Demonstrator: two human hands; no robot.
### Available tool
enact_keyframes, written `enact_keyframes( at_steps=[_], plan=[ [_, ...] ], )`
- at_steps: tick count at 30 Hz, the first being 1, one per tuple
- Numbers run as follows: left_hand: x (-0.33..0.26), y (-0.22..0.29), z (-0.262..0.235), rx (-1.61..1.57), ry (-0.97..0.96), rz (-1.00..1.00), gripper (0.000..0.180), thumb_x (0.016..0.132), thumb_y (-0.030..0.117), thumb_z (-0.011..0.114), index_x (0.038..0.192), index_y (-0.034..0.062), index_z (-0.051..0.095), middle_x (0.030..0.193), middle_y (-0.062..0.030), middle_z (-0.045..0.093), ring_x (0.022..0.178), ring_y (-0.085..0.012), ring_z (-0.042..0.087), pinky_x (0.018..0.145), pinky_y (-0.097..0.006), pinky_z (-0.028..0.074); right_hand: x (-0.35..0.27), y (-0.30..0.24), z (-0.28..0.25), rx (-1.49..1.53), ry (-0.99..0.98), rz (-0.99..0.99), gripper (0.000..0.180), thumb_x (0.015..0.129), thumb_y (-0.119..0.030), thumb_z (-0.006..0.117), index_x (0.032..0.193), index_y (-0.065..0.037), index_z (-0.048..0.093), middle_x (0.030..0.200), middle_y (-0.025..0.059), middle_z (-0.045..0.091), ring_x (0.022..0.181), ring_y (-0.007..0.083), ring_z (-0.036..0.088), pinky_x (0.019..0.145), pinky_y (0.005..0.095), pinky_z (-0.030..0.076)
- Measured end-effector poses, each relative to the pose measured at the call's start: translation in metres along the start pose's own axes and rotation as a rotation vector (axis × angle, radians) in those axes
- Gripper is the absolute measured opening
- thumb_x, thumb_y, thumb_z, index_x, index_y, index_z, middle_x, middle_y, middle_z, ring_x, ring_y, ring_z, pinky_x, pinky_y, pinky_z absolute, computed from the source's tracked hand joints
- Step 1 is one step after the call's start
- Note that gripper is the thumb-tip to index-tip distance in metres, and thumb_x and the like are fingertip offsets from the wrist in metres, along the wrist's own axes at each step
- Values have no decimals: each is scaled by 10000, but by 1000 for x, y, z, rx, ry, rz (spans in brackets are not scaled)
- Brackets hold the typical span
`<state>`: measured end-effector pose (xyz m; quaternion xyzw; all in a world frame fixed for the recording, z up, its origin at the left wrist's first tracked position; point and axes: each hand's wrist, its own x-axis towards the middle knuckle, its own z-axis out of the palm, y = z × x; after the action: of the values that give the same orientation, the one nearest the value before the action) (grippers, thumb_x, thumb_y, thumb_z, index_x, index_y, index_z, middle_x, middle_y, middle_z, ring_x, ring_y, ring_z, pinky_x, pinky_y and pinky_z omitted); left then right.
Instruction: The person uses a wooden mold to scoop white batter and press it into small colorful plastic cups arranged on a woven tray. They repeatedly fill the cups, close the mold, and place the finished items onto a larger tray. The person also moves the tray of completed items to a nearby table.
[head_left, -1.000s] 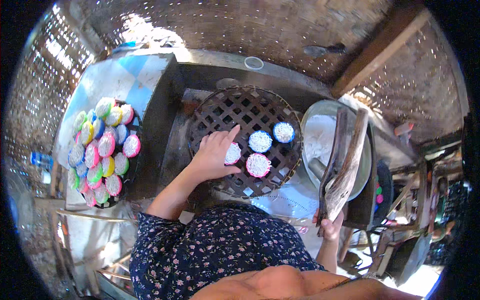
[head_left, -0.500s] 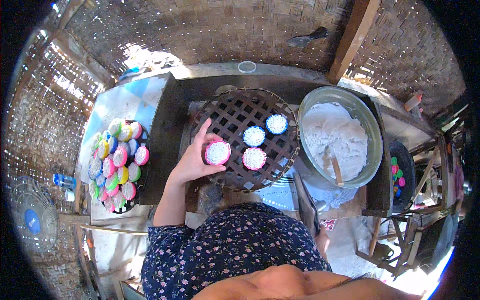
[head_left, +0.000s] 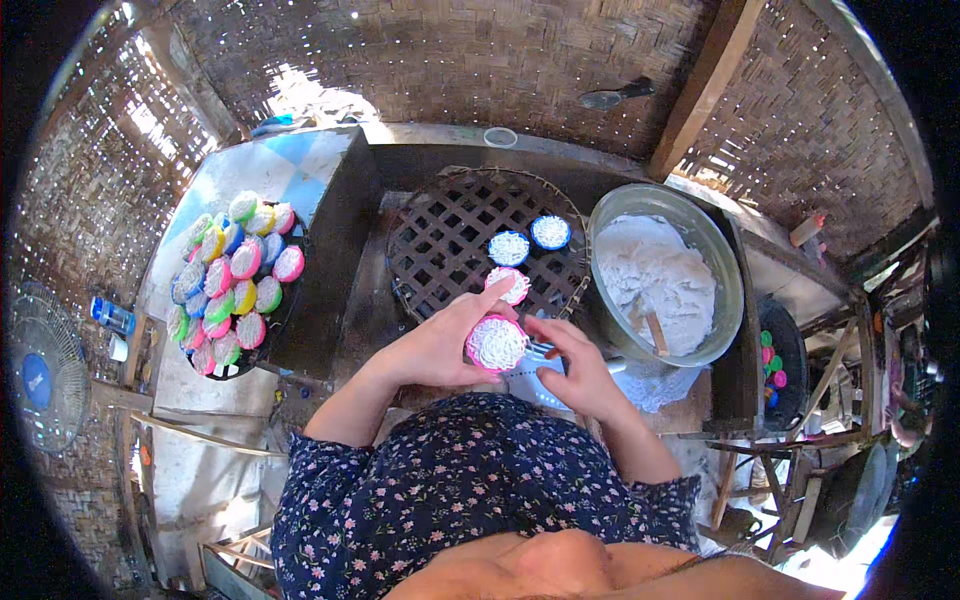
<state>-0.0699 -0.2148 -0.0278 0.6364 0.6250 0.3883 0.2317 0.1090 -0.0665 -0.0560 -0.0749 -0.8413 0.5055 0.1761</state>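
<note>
My left hand (head_left: 447,340) is closed around a pink-rimmed cup (head_left: 497,343) topped with white noodle-like strands, held in front of my body at the near edge of a round woven tray (head_left: 425,230). Just right of that cup is my right hand (head_left: 575,365), its fingers apart and nothing in them; whether a fingertip touches the rim I cannot tell. Another pink cup (head_left: 512,285) sits on the tray, partly behind my left fingers. Beyond it stand a blue cup (head_left: 508,248) and a second blue cup (head_left: 550,232), both with white strands.
On the right, a large basin (head_left: 728,300) holds white dough (head_left: 660,265) with a wooden stick (head_left: 657,333) standing in it. Several filled colourful cups (head_left: 245,260) are piled on a box at left. A dark bowl (head_left: 785,330) with coloured pieces lies far right.
My left hand has brought the pink cup off the tray's left side, toward my body and rightward. My right hand has come up beside it; the dark flat object near it is out of sight.
</note>
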Motion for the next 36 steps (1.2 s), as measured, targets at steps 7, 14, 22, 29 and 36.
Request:
enact_keyframes(
  at_steps=[7, 14, 22, 29, 36],
  plan=[
    [-20, 7, 5, 19, 17, -18, 1034, 599, 135, 763, 1416, 38, 135, 1160, -112, 535, 1077, -278, 474, 976, -372, 331, 1, 8, 8, 318, -309, 321, 288, 753, -1, 497, 1032, 26, 563, 907, 41, 594, 869, 97, 545, 773, 241, 441],
    [-19, 0, 16, 21, -15, -22, 1013, 600, 146, 758, 1407, 21, 157, 1170, -123, 527, 1076, -293, 473, 976, -371, 334, 5, -5, -9, 156, -342, 274, 205, 745, -7, 494, 928, 9, 586, 847, 44, 602, 761, 98, 553, 689, 254, 455],
    [-18, -13, 27, -10, 5, 65, 1008, 624, 175, 765, 1413, 32, 155, 1140, -138, 544, 1064, -297, 479, 970, -379, 342, 25, -62, -7, -486, -220, -246, 171, 719, -79, 563, 882, -42, 600, 836, 120, 582, 740, 309, 579, 650, 365, 475],
    [-21, -9, 19, -49, 32, 89, 1028, 627, 199, 784, 1414, 35, 144, 1157, -119, 540, 1060, -293, 481, 958, -384, 351, 28, -81, -1, -1037, -236, -561, 142, 730, -133, 552, 839, -50, 588, 842, 70, 532, 813, 214, 538, 670, 338, 432],
    [-34, -13, 10, -104, 146, 58, 1053, 599, 188, 794, 1404, 6, 141, 1164, -140, 527, 1112, -299, 469, 988, -379, 330, 37, -87, 8, -769, -176, -444, 480, 671, -173, 693, 1094, -14, 532, 1061, 147, 544, 971, 283, 543, 801, 367, 445]
  ],
)
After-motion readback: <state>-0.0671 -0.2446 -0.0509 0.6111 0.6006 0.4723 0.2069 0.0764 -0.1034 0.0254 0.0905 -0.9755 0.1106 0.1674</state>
